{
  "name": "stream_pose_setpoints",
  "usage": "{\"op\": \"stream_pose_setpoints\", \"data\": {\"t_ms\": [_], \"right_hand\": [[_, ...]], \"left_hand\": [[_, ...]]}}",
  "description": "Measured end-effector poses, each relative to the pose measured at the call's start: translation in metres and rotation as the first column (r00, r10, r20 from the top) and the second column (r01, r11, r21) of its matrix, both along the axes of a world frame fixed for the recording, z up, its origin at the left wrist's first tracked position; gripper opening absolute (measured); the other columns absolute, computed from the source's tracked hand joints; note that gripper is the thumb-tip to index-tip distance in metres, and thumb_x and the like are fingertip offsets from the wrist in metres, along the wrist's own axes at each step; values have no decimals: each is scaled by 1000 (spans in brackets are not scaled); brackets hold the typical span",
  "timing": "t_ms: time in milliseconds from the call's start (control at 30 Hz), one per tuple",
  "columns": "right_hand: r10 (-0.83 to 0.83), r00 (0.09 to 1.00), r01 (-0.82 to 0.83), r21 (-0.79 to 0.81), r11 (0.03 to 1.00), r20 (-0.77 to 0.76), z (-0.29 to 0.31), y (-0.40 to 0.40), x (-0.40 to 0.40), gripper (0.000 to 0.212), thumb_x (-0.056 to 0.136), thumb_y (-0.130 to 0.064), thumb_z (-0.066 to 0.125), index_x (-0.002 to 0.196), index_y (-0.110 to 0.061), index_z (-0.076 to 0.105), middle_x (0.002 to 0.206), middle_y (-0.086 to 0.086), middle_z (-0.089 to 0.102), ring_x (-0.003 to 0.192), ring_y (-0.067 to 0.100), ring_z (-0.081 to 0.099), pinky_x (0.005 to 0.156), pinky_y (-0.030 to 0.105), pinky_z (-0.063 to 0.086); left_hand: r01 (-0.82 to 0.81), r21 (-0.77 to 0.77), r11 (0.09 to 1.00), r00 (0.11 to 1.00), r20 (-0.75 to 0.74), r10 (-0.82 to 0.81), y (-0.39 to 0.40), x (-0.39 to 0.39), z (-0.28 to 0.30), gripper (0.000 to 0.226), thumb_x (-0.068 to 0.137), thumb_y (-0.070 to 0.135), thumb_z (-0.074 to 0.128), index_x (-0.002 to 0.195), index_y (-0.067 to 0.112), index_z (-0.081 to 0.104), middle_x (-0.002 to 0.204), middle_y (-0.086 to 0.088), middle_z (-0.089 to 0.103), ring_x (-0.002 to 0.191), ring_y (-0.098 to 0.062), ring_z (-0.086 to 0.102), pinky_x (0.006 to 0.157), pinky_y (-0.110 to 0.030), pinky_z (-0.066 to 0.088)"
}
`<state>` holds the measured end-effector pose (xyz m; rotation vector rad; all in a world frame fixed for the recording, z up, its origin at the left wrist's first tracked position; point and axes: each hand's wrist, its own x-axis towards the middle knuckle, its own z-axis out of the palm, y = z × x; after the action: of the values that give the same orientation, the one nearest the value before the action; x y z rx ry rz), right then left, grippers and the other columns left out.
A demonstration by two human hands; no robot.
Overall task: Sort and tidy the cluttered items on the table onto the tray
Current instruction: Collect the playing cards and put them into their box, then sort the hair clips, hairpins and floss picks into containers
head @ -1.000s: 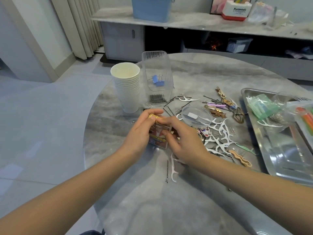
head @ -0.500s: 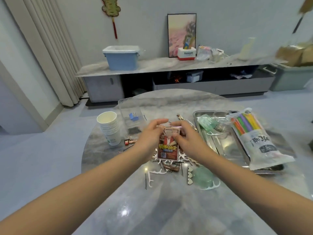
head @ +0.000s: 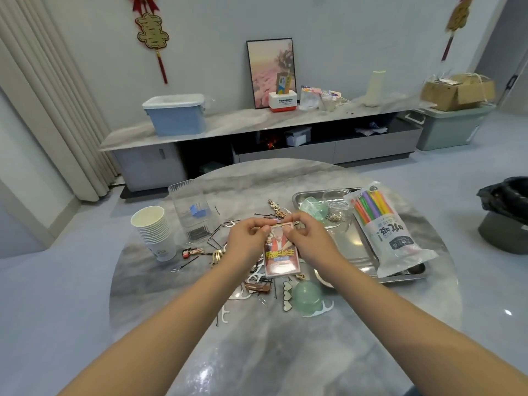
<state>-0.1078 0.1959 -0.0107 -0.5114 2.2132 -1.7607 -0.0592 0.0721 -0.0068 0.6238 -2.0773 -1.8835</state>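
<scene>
A round grey marble table (head: 285, 352) fills the lower half of the frame, with a low cabinet along the wall behind it. At the centre of the frame both hands hold a small card pack (head: 281, 254) upright above the clutter. The left hand (head: 247, 242) pinches its top left corner and the right hand (head: 310, 238) pinches its top right corner, each grip closed narrow on the pack's upper edge. The pack hangs down between the two wrists. Just right of the right hand lies the metal tray (head: 348, 244), with a bag of coloured straws (head: 385, 227) along its right side, overhanging the rim. Hairpins and floss picks lie scattered beneath the hands. A stack of paper cups (head: 154, 232) stands centre left, near the table edge. Bare tabletop lies in the lower middle of the frame, between the forearms
</scene>
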Motion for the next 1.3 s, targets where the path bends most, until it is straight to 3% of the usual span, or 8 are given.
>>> {"op": "stream_pose_setpoints", "data": {"t_ms": [200,300,433,600,800,967,1100,1300], "right_hand": [[12,999,-14,33,999,50,-11,7,-13,26,94,-25,55,118,-31,46,91,8,67,84,26,67,83,47,54],[93,994,-98,97,990,56,-18,17,-20,59,83,-24,70,130,-32,35,94,-9,60,79,7,66,69,23,54],[127,991,-112,259,959,-45,-27,33,-28,48,69,-21,81,98,-42,49,79,-24,59,65,-16,59,53,1,40],[21,984,61,440,896,-178,-43,49,-54,17,65,-26,71,78,-28,59,71,-8,62,63,6,58,54,23,44],[-169,957,289,729,621,-235,-77,76,-96,56,78,-43,63,130,-28,47,117,1,61,102,23,60,77,32,47],[-118,938,341,802,491,-327,-99,85,-116,40,84,-39,57,120,-22,56,110,4,61,101,24,58,73,30,43],[-80,917,382,806,453,-391,-113,89,-135,33,91,-37,49,117,-19,57,118,7,57,109,24,51,85,32,42],[-23,866,417,696,585,-500,-117,82,-150,34,93,-36,46,121,-22,58,125,1,50,114,18,43,95,32,39]], "left_hand": [[20,148,989,999,23,-24,3,-16,-7,17,93,4,53,91,13,67,94,-15,67,78,-26,64,72,-39,53],[-67,334,940,997,49,53,5,-29,-14,13,93,2,52,97,5,64,97,-18,65,79,-28,65,72,-39,56],[-31,484,874,996,83,-11,17,-45,-26,20,95,2,48,113,-2,56,109,-24,61,82,-30,64,69,-37,56],[60,485,873,984,120,-134,47,-81,-42,27,96,0,44,122,3,52,118,-24,59,94,-31,63,84,-43,52],[180,208,961,936,264,-232,76,-128,-73,40,94,-1,40,131,12,48,126,-14,52,92,-18,56,89,-36,53],[209,-71,975,947,262,-184,75,-162,-90,36,94,4,40,126,14,52,108,3,54,68,-9,52,78,-34,53],[215,-314,925,966,210,-153,69,-191,-98,34,92,6,44,123,16,56,124,-2,54,66,0,50,50,-9,41],[224,-700,678,969,235,-78,51,-232,-118,64,85,37,63,141,22,35,151,-6,23,139,-26,19,112,-44,19]]}}
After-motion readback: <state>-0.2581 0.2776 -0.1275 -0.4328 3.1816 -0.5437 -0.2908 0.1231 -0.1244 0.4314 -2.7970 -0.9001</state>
